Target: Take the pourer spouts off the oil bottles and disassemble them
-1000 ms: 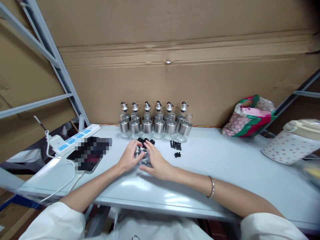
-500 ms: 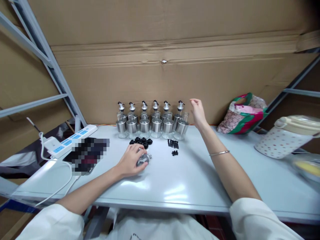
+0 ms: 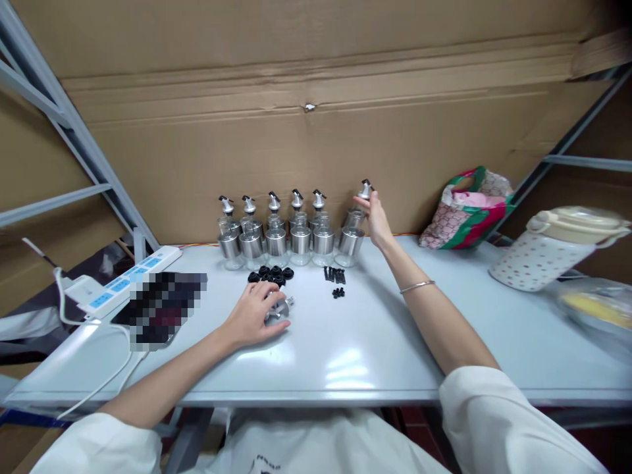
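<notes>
My left hand (image 3: pixel 255 314) rests curled over a small silver metal pourer part (image 3: pixel 278 310) on the grey table (image 3: pixel 375 342). My right hand (image 3: pixel 375 217) reaches to the back row and grips the neck of the rightmost glass oil bottle (image 3: pixel 356 220), which has a steel collar and a spout top. Several matching bottles (image 3: pixel 274 230) stand in rows to its left against the cardboard wall. Black rubber rings (image 3: pixel 271 274) lie in front of the bottles, just beyond my left hand. Small black plugs (image 3: pixel 335 276) lie a little to the right.
A white power strip (image 3: pixel 123 282) with cables and a dark blurred-out object (image 3: pixel 160 307) lie at the left. A patterned bag (image 3: pixel 467 210), a dotted white jug (image 3: pixel 553 253) and a plastic-wrapped yellow item (image 3: pixel 595 309) sit at the right. Metal shelf struts flank both sides.
My right hand left the silver part, rose, then closed on the rightmost bottle at the back. My left hand stayed on the silver part. The view shifted slightly.
</notes>
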`<state>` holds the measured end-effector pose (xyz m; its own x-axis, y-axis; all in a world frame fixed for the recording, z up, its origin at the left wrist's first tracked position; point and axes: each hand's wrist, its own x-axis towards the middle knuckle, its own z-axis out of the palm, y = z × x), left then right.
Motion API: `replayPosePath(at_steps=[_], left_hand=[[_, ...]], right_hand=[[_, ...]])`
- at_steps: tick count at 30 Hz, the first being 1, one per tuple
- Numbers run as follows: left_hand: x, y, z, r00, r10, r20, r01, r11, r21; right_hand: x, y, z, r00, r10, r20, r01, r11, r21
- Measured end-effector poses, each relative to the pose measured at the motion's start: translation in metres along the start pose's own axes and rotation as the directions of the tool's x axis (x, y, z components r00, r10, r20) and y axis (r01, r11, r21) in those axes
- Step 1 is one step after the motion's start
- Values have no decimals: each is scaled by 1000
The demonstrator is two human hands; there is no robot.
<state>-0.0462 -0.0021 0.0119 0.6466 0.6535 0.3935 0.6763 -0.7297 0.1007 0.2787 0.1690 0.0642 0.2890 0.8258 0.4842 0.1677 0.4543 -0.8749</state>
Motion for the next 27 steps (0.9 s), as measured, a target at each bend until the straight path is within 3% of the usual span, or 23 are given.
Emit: replayPosePath(at_steps=[3, 7, 9, 12, 14, 16, 18, 19, 21, 23, 25, 27], left_hand=[[1, 0, 1, 1000, 0, -7, 1, 1000, 13], [1, -3, 0, 999, 21, -38, -21, 1000, 17], [-1, -2, -1, 991, 60, -120, -59, 998, 7], [-6, 8, 0, 941, 117, -318, -154, 984, -94], [-9, 23, 3, 920, 90, -382, -210, 936, -284], [-7, 41, 6, 948, 18, -317, -195, 822, -536], [0, 58, 10, 985, -41, -167, -102, 644, -759], [5, 64, 11, 993, -79, -85, -30, 537, -843], [16, 74, 13, 981, -180, 68, 124, 316, -941], [23, 78, 14, 956, -165, 243, 270, 173, -947], [25, 79, 17, 935, -121, 333, 345, 101, -933], [24, 79, 19, 928, -142, 346, 356, 59, -932]], right_hand=[[-1, -17, -9, 940, -277, -198, 244, 954, -177], [-9, -63, -26, 734, -552, -396, 453, 832, -321], [-17, -90, -33, 612, -638, -467, 571, 765, -298], [-37, -122, -37, 556, -696, -455, 686, 693, -223], [-58, -133, -30, 617, -651, -442, 688, 719, -100], [-85, -137, -17, 747, -567, -347, 635, 763, 121], [-118, -136, 1, 905, -412, -101, 419, 829, 372], [-136, -134, 10, 946, -322, 33, 276, 855, 440], [-167, -128, 25, 950, -160, 270, 2, 864, 503], [-191, -123, 35, 895, -42, 444, -201, 852, 484], [-203, -118, 41, 858, 34, 513, -298, 846, 442], [-204, -116, 44, 846, 111, 522, -353, 849, 393]])
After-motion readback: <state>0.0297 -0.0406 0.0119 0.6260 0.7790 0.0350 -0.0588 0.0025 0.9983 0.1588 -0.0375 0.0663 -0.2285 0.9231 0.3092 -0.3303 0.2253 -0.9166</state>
